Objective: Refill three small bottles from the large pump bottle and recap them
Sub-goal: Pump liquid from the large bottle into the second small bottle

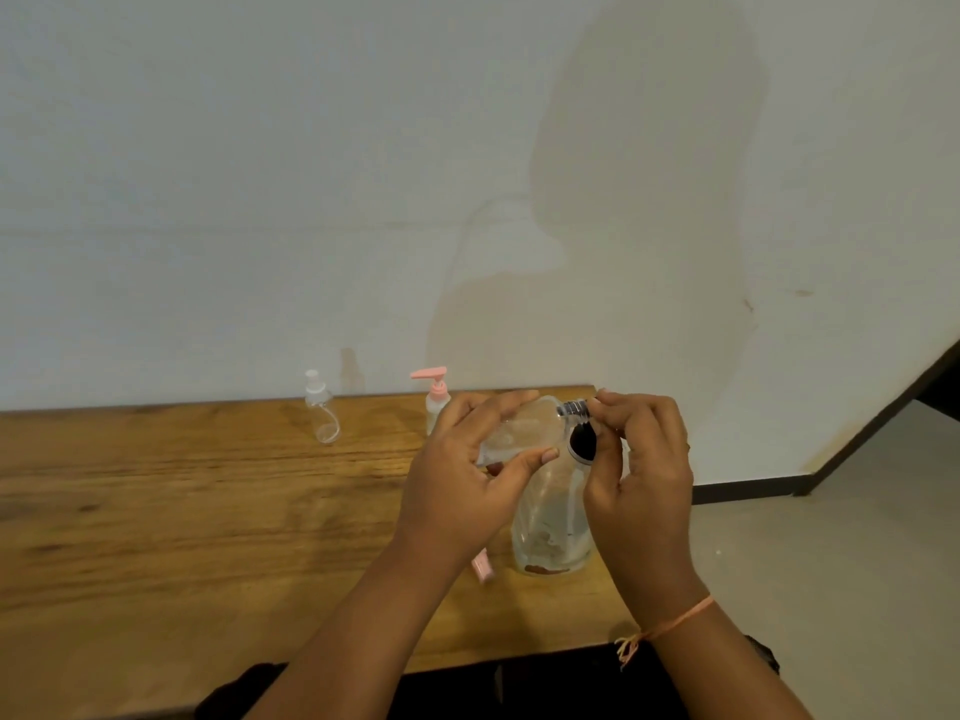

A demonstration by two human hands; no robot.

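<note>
My left hand (478, 470) grips a small clear bottle (519, 433), tipped on its side above the table with its threaded neck (572, 408) pointing right. My right hand (639, 459) meets that neck with its fingertips and holds a round black cap (582, 443) just below it. Under both hands a larger clear bottle (550, 527) stands on the wooden table (208, 511), partly hidden by them. A bottle with a pink pump (435, 397) stands behind my left hand. Another small clear bottle (321, 410), capped, stands further left near the wall.
A small pink piece (483, 566) lies on the table beside the larger clear bottle. The table's right edge (615, 589) runs just past that bottle, with bare floor (831, 537) beyond. A white wall backs the table.
</note>
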